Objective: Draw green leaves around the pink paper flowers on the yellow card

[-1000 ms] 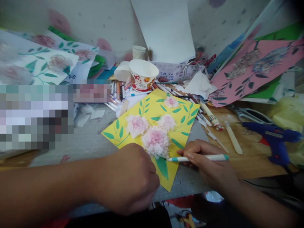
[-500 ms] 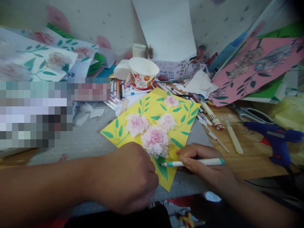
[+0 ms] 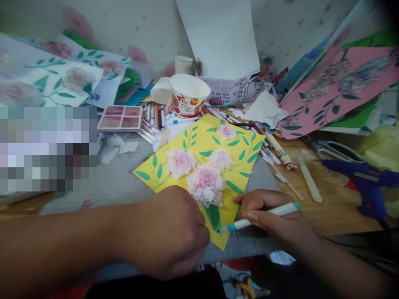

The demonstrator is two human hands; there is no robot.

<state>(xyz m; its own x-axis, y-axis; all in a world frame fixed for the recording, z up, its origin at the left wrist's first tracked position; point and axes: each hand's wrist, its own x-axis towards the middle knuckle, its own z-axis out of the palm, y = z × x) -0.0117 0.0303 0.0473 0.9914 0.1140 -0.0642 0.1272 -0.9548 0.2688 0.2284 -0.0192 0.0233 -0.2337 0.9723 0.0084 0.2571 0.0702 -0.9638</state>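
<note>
A yellow sheet of paper [image 3: 195, 139] lies turned cornerwise on the desk, with pink-white tissue flowers [image 3: 205, 182] and drawn green leaves on it. My right hand [image 3: 271, 209] grips a white felt-tip marker [image 3: 260, 219] with teal ends. Its tip touches the lower point of a big green leaf [image 3: 213, 216] under the largest flower. Curled into a fist, my left hand [image 3: 174, 232] rests over the sheet's lower left edge. Its fingertips are turned away, so what they hold, if anything, is hidden.
Behind the sheet stand a paper tub [image 3: 189, 97] and a heap of markers. A palette box [image 3: 120, 118] sits left of them. To the right lie a craft stick [image 3: 310, 180], scissors [image 3: 338, 150] and a blue glue gun [image 3: 363, 176]. Flower pictures lean at both sides.
The marker tip has moved down and slightly right along the big leaf, which is now more filled with green. The marker tilts more. My left hand has barely moved.
</note>
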